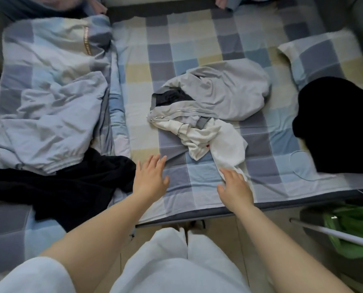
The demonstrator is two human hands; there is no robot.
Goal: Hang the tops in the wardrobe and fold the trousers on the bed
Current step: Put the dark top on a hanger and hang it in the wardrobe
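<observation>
Frame centre: right hand flat on limp white top, left hand spread, both gripping nothing; likely light, best lifted by shoulders

checked pillow right — green bin on floor

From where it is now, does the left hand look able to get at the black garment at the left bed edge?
Probably yes: the left hand lies open on the sheet right beside the black garment, with nothing between them.
</observation>
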